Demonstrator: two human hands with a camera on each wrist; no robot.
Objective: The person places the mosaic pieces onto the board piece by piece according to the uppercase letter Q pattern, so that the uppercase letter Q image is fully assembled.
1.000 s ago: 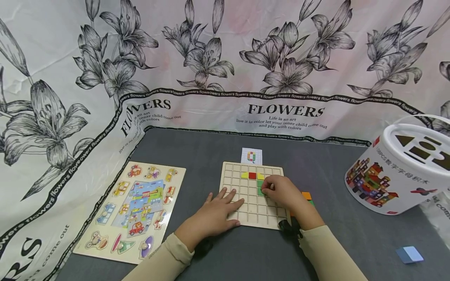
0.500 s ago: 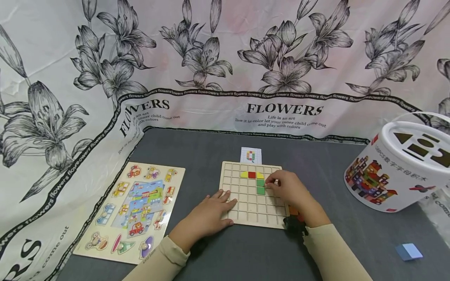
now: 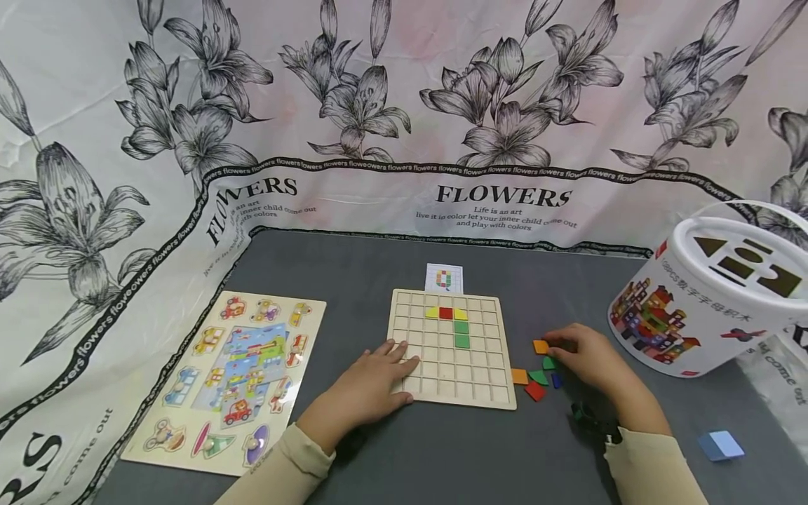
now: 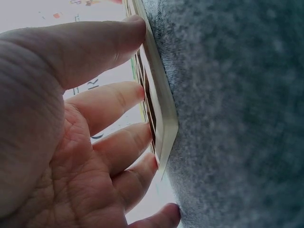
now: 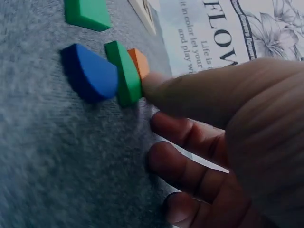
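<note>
My left hand (image 3: 372, 382) rests with spread fingers on the left edge of a wooden grid board (image 3: 470, 393); in the left wrist view, its thumb (image 4: 104, 45) lies along the board's side. On the board sit a red square (image 3: 446, 313) between two yellow pieces (image 3: 461, 315), with two green squares (image 3: 462, 341) below. My right hand (image 3: 590, 358) is at the loose pieces right of the board, fingertips at an orange block (image 3: 540, 346). The right wrist view shows the thumb against that orange block (image 5: 138, 61), behind a green piece (image 5: 124, 73) and a blue piece (image 5: 92, 76).
A picture card (image 3: 445, 278) stands behind the board. Another orange piece (image 3: 519, 376) and a red one (image 3: 535, 391) lie by its right edge. To the left is a knobbed picture puzzle (image 3: 227, 379); at right stand a white bucket (image 3: 688, 308) and a light-blue block (image 3: 721, 445).
My right hand has left the green squares on the board and moved right to the loose pieces. The left hand stays at the board's left edge, having slid slightly left earlier.
</note>
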